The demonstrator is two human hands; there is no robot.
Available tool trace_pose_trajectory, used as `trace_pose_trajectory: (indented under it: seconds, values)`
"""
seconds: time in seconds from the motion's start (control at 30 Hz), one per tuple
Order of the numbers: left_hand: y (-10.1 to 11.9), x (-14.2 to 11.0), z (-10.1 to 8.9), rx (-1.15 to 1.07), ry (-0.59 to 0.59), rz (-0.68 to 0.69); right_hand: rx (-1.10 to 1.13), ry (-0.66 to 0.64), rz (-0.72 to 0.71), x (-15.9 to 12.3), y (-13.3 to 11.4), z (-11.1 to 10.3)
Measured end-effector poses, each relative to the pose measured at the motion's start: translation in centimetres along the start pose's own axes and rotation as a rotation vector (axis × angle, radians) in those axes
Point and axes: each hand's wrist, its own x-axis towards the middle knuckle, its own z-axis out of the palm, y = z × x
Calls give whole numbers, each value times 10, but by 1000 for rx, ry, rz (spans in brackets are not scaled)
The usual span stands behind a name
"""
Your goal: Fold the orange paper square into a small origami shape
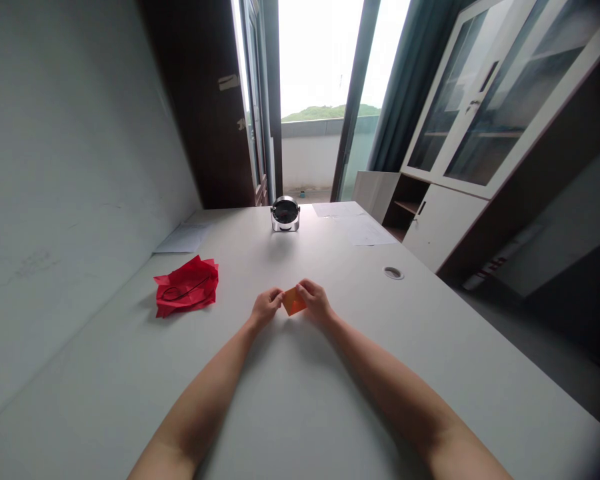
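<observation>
An orange square of paper (293, 303) is stretched between my two hands, a little above the white table. My left hand (267, 305) pinches its left corner between thumb and fingers. On the other side, my right hand (315, 300) grips the upper right part, and its fingers hide that edge. The paper looks flat and tilted, with one corner pointing down toward me. Whether it is folded in layers I cannot tell.
Crumpled red paper (187, 287) with a dark cord on it lies left on the white table (290, 413). A round black device on a metal stand (285, 213) is at the back. White sheets (373, 233) lie back right, near a cable hole (393, 273). A wall borders the left.
</observation>
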Motion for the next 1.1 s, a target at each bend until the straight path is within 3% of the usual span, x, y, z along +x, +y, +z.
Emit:
trace_pose_trajectory:
  seconds: [1.1]
  values:
    - [-9,2,2,34,-18,11,41,27,26,0,-3,1]
